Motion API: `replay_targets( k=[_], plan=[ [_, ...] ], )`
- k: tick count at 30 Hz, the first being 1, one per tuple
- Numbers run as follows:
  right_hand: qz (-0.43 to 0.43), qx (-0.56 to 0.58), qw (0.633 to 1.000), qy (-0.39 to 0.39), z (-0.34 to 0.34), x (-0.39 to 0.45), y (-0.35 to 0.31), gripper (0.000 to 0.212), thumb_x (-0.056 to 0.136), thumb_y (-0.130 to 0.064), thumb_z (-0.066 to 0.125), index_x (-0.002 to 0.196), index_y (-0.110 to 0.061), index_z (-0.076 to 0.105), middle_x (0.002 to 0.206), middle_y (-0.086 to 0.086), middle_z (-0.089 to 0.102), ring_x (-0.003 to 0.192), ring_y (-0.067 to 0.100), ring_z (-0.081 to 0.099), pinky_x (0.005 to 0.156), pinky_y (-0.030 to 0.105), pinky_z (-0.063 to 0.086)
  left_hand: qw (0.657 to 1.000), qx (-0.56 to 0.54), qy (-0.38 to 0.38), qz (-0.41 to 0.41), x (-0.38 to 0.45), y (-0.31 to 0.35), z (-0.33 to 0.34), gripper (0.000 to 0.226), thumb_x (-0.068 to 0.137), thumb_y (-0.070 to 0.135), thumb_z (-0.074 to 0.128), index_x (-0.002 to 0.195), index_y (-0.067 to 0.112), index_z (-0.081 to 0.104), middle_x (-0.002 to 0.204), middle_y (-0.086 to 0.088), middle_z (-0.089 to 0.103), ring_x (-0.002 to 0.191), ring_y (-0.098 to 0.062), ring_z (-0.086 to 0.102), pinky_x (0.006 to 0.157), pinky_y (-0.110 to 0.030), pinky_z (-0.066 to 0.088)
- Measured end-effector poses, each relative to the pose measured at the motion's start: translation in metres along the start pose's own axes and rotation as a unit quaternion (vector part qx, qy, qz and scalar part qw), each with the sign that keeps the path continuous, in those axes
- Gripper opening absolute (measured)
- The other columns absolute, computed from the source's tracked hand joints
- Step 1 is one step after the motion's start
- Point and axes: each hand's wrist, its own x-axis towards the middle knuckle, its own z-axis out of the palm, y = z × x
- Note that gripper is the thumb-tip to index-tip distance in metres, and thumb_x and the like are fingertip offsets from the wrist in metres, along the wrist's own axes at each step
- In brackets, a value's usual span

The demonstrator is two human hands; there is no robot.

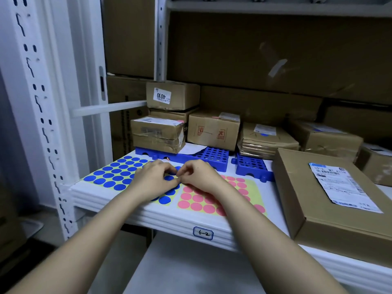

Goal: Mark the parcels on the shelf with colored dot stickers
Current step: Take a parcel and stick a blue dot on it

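Shelf (148,211) — hands (154,179) pinching blue stickers (110,177).

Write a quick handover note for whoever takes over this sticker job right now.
Left hand and right hand: fingertips meet over the blue sheet's right edge, apparently picking at a blue dot; too small to confirm.
Pink sheet lies beside it on the shelf, under the right forearm.
Done: the stacked envelopes carry a blue dot; a pink spot shows on the box under parcel 4010.
Left: the big flat box shows no dot; other parcels unclear from here. Check each, then continue.
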Motion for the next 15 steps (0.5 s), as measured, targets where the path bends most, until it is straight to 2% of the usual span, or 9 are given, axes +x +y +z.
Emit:
replay_targets(
  k=[2,5,8,12,15],
  plan=[
    [-0.008,0.006,1.000,0.005,0.0018,0.0008,0.0043,0.011,0.086,-0.019,0.065,0.094,-0.022,0.072,0.087,-0.005,0.068,0.073,0.009,0.055,0.062,0.023,0.041,1.000,0.014,-0.005,-0.002,-0.0011,0.0003,0.0002,0.033,0.084,0.053,0.060,0.113,0.037,0.061,0.118,0.009,0.052,0.115,-0.015,0.045,0.094,-0.033,0.037],
    [-0.023,0.009,1.000,0.002,0.0021,0.0017,0.0075,0.010,0.086,-0.019,0.066,0.093,-0.024,0.072,0.079,-0.006,0.065,0.068,0.009,0.054,0.060,0.022,0.041,1.000,0.015,-0.013,-0.005,-0.0008,0.0014,0.0000,0.033,0.085,0.054,0.058,0.115,0.038,0.059,0.125,0.009,0.049,0.121,-0.015,0.042,0.096,-0.032,0.032],
    [-0.041,0.002,0.999,-0.004,0.0008,0.0011,0.0080,0.012,0.087,-0.018,0.066,0.094,-0.025,0.073,0.088,-0.002,0.069,0.076,0.010,0.056,0.065,0.023,0.041,1.000,0.013,-0.016,-0.003,-0.0012,0.0013,0.0010,0.032,0.086,0.054,0.057,0.114,0.039,0.058,0.126,0.009,0.047,0.121,-0.016,0.041,0.096,-0.033,0.030],
    [-0.054,0.004,0.998,-0.012,0.0005,0.0013,0.0085,0.012,0.088,-0.015,0.065,0.093,-0.024,0.071,0.096,0.006,0.070,0.080,0.010,0.056,0.064,0.017,0.039,1.000,0.007,-0.003,-0.002,-0.0020,0.0012,0.0026,0.030,0.085,0.053,0.057,0.111,0.039,0.059,0.123,0.009,0.048,0.120,-0.016,0.042,0.095,-0.033,0.030],
    [-0.058,0.001,0.998,-0.012,0.0041,0.0053,0.0105,0.013,0.089,-0.014,0.062,0.091,-0.024,0.070,0.094,0.008,0.068,0.086,0.016,0.058,0.071,0.025,0.044,1.000,0.010,0.003,-0.004,-0.0018,0.0014,0.0039,0.030,0.085,0.052,0.059,0.111,0.038,0.059,0.124,0.008,0.048,0.121,-0.017,0.042,0.095,-0.033,0.030]
  ],
)
